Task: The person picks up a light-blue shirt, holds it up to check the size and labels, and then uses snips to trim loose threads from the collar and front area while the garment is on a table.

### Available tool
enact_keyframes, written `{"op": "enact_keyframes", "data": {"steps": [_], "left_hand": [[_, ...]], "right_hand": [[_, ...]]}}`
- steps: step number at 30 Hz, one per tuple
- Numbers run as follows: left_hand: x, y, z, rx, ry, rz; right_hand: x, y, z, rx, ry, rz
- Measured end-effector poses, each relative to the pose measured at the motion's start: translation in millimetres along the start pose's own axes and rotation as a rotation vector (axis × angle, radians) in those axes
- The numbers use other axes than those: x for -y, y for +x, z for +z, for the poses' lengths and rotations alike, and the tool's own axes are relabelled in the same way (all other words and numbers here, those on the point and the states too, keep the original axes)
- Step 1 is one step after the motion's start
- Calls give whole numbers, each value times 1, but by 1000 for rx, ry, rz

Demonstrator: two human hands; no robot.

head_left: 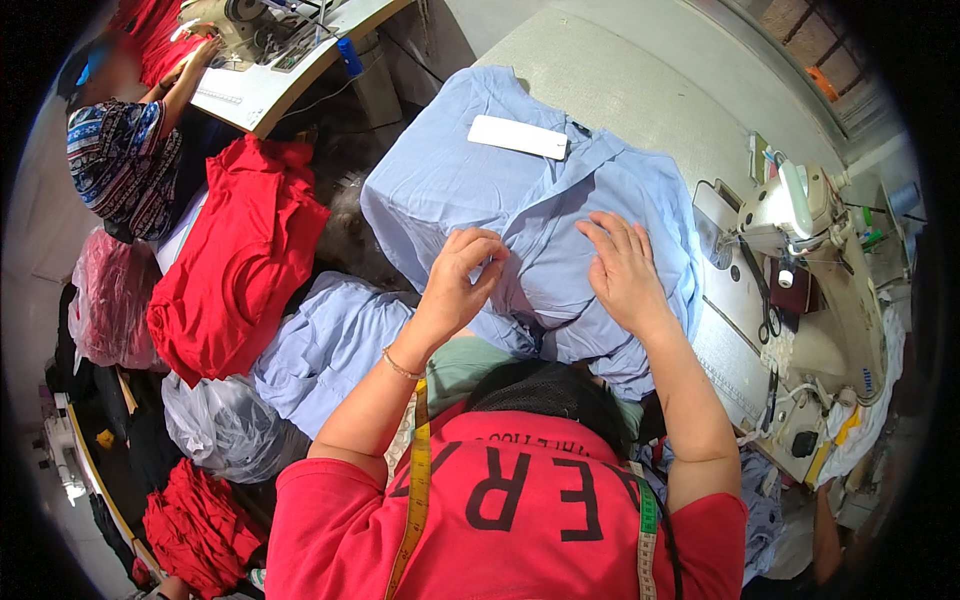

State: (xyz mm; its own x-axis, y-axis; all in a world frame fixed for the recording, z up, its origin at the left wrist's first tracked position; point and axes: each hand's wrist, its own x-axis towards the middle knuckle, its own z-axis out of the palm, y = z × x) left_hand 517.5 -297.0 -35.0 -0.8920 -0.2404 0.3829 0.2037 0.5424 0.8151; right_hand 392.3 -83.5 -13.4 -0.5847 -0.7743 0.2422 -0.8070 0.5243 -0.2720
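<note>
A light blue shirt (430, 170) lies spread over the pale work table in front of me, its folds hanging down toward my lap. On its upper part rests a blank-looking white rectangular card (518, 137). My left hand (462, 275) is at the shirt's left-middle part, fingers curled toward the thumb; whether cloth is pinched there is hidden. My right hand (622, 275) is over the right half of the shirt, its fingers apart and stretched out, holding nothing. The shirt's front opening runs between both hands.
A sewing machine (800, 215) stands right, with black scissors (767, 315) beside it. Red garments (240, 250), another light blue cloth (330, 340) and a filled plastic bag (225, 425) are piled left. A co-worker (125, 150) sits at another sewing machine (235, 30). A tape measure (415, 490) hangs over my shoulders.
</note>
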Motion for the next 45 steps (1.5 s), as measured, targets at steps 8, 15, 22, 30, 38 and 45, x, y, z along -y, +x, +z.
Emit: {"op": "enact_keyframes", "data": {"steps": [8, 15, 22, 30, 38, 45], "left_hand": [[9, -5, 4, 16, 20, 60], [-7, -8, 16, -119, 299, 173], [-17, 1, 23, -4, 469, 243], [-6, -3, 9, -36, -212, -147], [-27, -5, 1, 39, 196, 232], [-11, 2, -3, 129, 247, 186]], "right_hand": [[-1, 0, 1, 11, 9, -12], [-1, 0, -1, 8, 24, -29], [1, 1, -3, -2, 25, -32], [1, 0, -2, -26, 19, -41], [1, 0, -2, -46, 25, -53], [11, 8, -15, 36, 123, -485]]}}
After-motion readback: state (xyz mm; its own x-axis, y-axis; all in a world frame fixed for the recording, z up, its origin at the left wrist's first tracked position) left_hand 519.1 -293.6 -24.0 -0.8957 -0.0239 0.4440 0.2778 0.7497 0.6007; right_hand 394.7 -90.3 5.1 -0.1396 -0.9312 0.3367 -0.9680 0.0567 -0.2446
